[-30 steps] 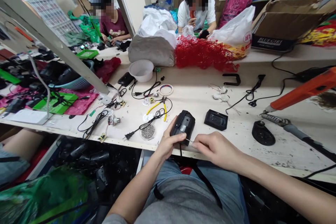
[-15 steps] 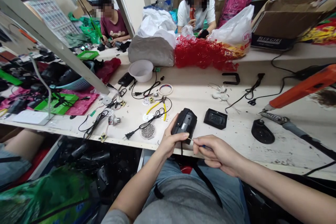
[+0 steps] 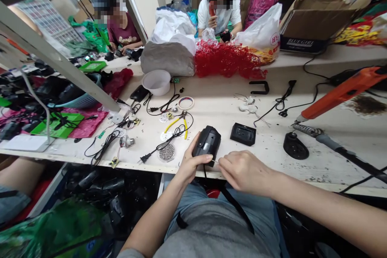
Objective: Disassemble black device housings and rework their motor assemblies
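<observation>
My left hand (image 3: 192, 164) grips a black plastic housing (image 3: 208, 142) at the front edge of the bench, thumb across its lower end. A black cord hangs from that end. Closed around a screwdriver (image 3: 215, 162) is my right hand (image 3: 243, 171); only the thin metal shaft shows, pointing at the housing's lower end, while the fingers hide the handle. Whether the tip sits in a screw is too small to tell. Right of the housing lies a black rectangular shell (image 3: 242, 134).
To the left are a dish of small screws (image 3: 166, 152), yellow-handled cutters (image 3: 183, 120), a tape roll (image 3: 186, 103) and a white bowl (image 3: 156, 82). On the right, an orange soldering iron (image 3: 341, 94) rests on its stand beside a black rounded part (image 3: 295, 146). Co-workers sit opposite.
My right hand has rotated on the screwdriver, its back now turned upward and the blue handle no longer visible. The view has shifted slightly; the left hand keeps its hold.
</observation>
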`<action>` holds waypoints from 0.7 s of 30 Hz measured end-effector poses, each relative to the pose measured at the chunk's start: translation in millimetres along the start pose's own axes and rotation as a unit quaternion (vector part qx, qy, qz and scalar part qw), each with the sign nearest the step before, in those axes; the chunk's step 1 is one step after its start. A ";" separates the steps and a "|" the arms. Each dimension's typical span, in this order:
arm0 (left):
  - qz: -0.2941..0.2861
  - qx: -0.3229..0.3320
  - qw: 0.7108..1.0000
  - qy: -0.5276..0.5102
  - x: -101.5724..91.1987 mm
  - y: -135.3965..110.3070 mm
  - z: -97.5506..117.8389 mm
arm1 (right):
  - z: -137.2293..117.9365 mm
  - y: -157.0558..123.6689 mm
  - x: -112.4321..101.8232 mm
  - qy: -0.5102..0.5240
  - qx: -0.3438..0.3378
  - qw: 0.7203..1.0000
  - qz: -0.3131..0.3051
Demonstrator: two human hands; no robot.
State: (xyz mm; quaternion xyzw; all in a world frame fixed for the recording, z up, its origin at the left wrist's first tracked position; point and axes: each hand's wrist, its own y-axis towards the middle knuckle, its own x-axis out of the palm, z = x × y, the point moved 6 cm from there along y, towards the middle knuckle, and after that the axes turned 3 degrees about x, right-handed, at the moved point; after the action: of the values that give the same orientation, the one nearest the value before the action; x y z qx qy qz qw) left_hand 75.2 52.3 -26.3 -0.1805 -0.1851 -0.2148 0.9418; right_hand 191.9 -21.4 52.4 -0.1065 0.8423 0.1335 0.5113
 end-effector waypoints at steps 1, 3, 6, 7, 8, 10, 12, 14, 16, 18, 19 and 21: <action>-0.006 0.018 1.000 0.009 -1.1 0.7 2.0 | 7.1 -0.2 4.5 0.129 0.093 0.987 -0.022; -0.014 0.049 0.998 0.032 -3.5 2.1 5.7 | 15.9 -5.7 20.6 0.389 0.265 0.879 -0.077; -0.017 0.067 0.996 0.064 -5.7 3.6 7.7 | 15.5 -12.2 33.9 0.601 0.392 0.688 -0.106; -0.020 0.068 0.995 0.071 -5.6 3.8 7.6 | 15.9 -12.1 34.1 0.620 0.404 0.663 -0.108; -0.024 0.068 0.995 0.076 -5.1 3.9 7.2 | 16.4 -11.3 33.6 0.622 0.407 0.659 -0.115; -0.034 0.055 0.995 0.073 -4.0 3.6 5.1 | 18.1 -7.8 30.2 0.579 0.390 0.705 -0.123; -0.036 0.029 0.997 0.061 -4.2 2.9 2.2 | 19.9 -2.4 22.8 0.486 0.351 0.795 -0.093; -0.028 0.013 0.998 0.051 -6.1 1.8 1.1 | 17.5 2.2 14.8 0.381 0.301 0.872 -0.052; -0.023 0.011 0.998 0.050 -7.9 0.3 2.3 | 11.1 4.4 12.3 0.286 0.250 0.923 -0.055; -0.021 0.005 0.999 0.050 -8.8 -1.7 2.6 | 4.4 5.4 11.6 0.177 0.187 0.963 -0.078; -0.020 -0.003 0.999 0.047 -9.1 -2.7 2.0 | 0.9 5.8 10.5 0.110 0.147 0.979 -0.084; -0.014 -0.020 0.999 0.039 -9.3 -4.7 0.0 | -7.0 6.0 8.1 -0.027 0.050 0.995 -0.082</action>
State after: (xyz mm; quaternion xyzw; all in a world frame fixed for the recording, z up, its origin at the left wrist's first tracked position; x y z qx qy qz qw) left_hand 65.2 51.6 -29.1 -0.1883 -0.1466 -0.2381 0.9415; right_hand 180.6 -18.5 49.0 -0.1458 0.8220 0.0520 0.5480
